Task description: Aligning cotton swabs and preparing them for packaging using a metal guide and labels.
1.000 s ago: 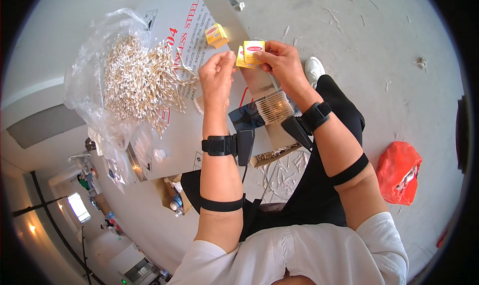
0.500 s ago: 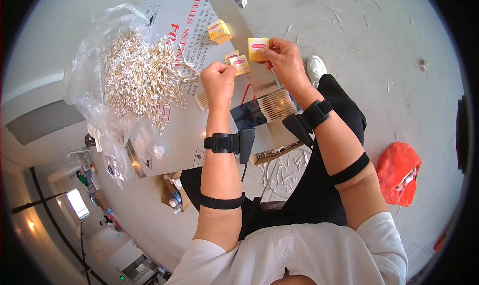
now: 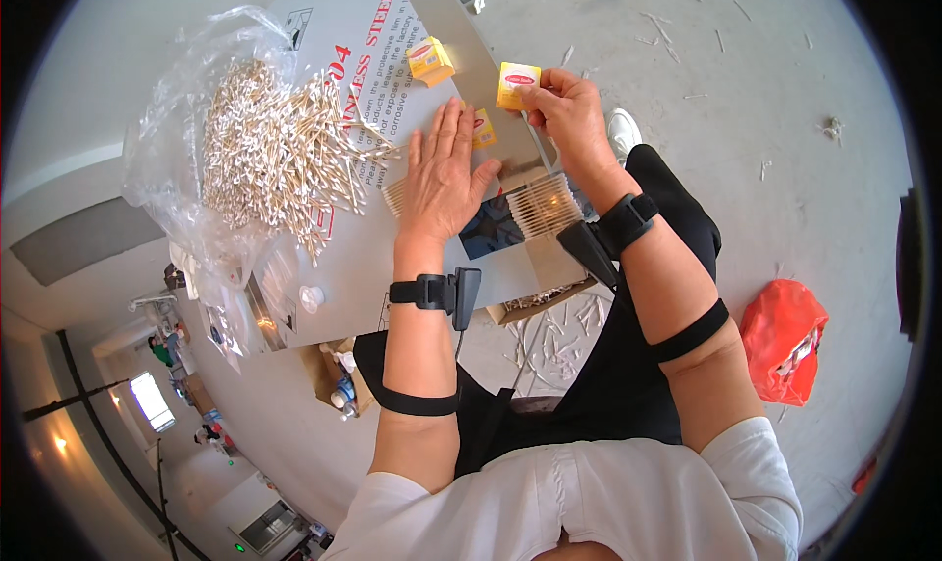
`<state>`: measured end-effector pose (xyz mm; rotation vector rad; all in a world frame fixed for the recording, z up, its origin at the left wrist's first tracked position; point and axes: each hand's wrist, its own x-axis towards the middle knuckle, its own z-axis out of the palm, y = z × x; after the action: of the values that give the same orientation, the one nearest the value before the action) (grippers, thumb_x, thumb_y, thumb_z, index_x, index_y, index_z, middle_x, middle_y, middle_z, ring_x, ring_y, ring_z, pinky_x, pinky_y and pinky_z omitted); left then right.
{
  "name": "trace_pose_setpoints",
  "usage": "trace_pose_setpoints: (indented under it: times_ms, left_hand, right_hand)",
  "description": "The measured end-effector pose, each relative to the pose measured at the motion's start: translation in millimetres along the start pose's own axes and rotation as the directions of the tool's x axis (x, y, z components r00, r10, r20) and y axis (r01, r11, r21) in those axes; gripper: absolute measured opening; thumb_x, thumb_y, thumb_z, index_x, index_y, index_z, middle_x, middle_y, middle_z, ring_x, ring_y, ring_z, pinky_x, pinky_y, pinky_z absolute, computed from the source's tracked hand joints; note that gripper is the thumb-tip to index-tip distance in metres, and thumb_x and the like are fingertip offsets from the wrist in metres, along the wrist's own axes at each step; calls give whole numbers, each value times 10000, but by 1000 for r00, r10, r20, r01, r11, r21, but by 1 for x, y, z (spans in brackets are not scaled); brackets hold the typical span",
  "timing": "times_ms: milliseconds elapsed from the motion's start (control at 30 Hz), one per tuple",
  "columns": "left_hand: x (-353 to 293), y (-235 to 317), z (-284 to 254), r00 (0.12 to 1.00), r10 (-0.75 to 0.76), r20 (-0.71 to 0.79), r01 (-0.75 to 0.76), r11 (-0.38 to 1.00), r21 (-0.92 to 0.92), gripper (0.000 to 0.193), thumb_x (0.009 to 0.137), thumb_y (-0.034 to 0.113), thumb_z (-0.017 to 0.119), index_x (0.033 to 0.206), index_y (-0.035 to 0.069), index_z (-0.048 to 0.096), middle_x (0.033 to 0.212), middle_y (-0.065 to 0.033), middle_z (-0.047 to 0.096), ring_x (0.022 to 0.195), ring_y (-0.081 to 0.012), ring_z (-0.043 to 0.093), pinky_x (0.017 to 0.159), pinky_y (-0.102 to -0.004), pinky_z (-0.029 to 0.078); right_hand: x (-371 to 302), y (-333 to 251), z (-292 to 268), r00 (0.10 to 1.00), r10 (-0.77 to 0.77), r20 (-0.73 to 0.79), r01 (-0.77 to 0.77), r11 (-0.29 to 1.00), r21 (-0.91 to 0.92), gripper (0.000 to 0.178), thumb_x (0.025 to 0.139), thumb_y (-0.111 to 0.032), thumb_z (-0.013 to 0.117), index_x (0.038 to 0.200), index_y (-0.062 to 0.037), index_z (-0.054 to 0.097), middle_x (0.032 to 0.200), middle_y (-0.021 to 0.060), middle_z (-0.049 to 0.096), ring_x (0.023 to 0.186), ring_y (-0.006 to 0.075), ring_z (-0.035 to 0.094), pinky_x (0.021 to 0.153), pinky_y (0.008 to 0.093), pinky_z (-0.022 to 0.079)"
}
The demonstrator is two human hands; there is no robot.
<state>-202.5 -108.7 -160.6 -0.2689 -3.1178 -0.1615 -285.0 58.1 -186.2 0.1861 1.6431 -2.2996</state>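
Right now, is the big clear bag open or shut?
Open: cotton swabs fan out from the clear bag onto the grey table.

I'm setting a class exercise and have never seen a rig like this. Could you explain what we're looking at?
There is no robot: these are a person's own bare hands, with a black device strapped to each wrist. The view comes from a wide fisheye camera on the person's head, looking down, so straight edges bend. On the grey table lie a heap of cotton swabs with a clear bag around part of it, and a yellow box. The right hand holds a yellow packet. The left hand is open, palm down, partly hiding another packet.
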Motion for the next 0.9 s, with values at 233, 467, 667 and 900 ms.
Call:
trace_pose_setpoints:
  times_ms: [233,467,667,900]
  left_hand:
    - [7,30,15,954,-298,-43,300,952,58,615,968,396,472,1441,24,345,1512,-147,307,1382,-317,287,1098,-509,220]
    - [-8,26,6,973,-197,-121,202,979,25,632,911,340,580,1409,10,373,1488,-145,312,1365,-335,286,1078,-568,227]
    - [-1,39,6,956,-267,-123,276,959,68,546,920,308,570,1382,50,439,1385,-152,424,1287,-314,364,1039,-545,250]
    - [25,23,6,805,-517,-290,175,674,-717,258,913,122,607,1139,6,653,1009,-59,621,862,-141,559,739,-279,442]
  right_hand:
    - [-4,-5,3,1000,26,2,-26,1000,-3,149,854,-65,648,892,79,663,737,91,666,562,85,528,513,235,429]
    - [-2,-4,-2,1000,17,11,-17,1000,10,126,850,-57,651,863,69,658,698,68,634,550,81,518,504,239,417]
    - [-4,-5,5,997,26,72,-29,999,45,115,862,-53,643,859,62,652,691,55,625,549,74,512,495,234,404]
    - [-2,3,7,974,-19,227,12,999,32,118,866,-53,638,855,65,637,692,42,625,570,78,510,520,235,416]
